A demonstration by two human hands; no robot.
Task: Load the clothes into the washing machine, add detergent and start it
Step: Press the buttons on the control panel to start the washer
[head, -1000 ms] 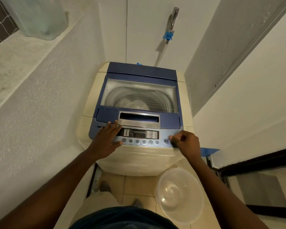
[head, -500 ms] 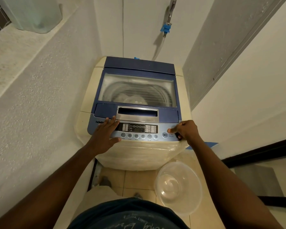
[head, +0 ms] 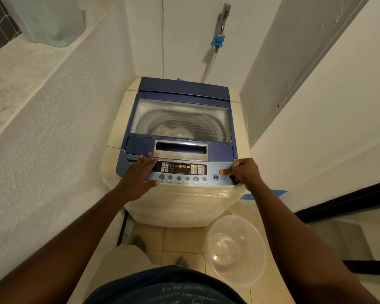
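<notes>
A cream top-loading washing machine [head: 180, 207] stands in a narrow alcove with its blue lid [head: 182, 93] closed. Pale clothes [head: 168, 130] show dimly through the lid's window. The control panel [head: 198, 178] faces me, and its display [head: 180, 168] glows with orange and yellow lights. My left hand [head: 138, 176] rests flat on the panel's left end, fingers straight. At the panel's right end, my right hand [head: 244, 172] has its fingers curled. One fingertip touches the panel just right of the start/pause button [head: 215, 177]. No detergent is in view.
An empty clear plastic basin [head: 235, 249] sits on the tiled floor at the machine's front right. A tap with a blue fitting [head: 217, 41] hangs on the back wall. A frosted container [head: 51, 20] stands on the left ledge. Walls close in on both sides.
The panel display has lit up. My right fingertip has shifted slightly right along the panel, off the start/pause button. My left hand stays flat on the panel.
</notes>
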